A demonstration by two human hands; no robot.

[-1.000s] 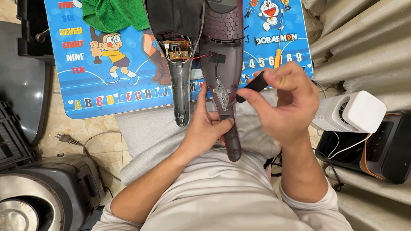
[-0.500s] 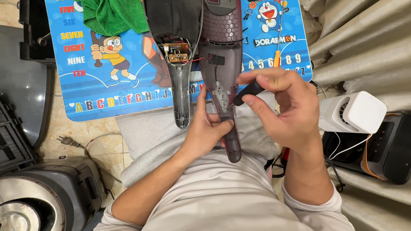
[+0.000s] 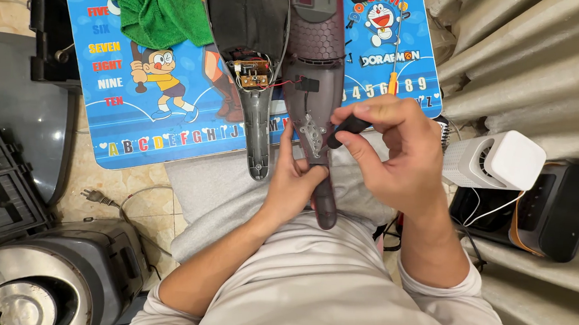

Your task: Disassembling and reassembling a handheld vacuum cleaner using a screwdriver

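A dark maroon appliance shell half (image 3: pixel 318 70) lies lengthwise on a blue cartoon-printed table (image 3: pixel 137 126), its handle end reaching over my lap. My left hand (image 3: pixel 295 183) grips that handle from the left. My right hand (image 3: pixel 390 152) holds a small black oblong part (image 3: pixel 346 129) pinched between thumb and fingers, just right of a grey metal plate on the shell. Beside it lies the other, grey shell half (image 3: pixel 249 59), open side up, with a small circuit board (image 3: pixel 253 74) and red wires showing.
A green cloth (image 3: pixel 155 7) lies on the table's far left. An orange-handled screwdriver (image 3: pixel 394 68) rests at the table's right. A white mini fan (image 3: pixel 494 158) on a black box (image 3: pixel 554 209) stands to my right; grey appliance parts (image 3: pixel 34 281) and a power plug (image 3: pixel 96 197) lie left.
My right hand has lowered and turned the black part closer to the maroon shell's metal plate. My left hand keeps its grip on the handle.
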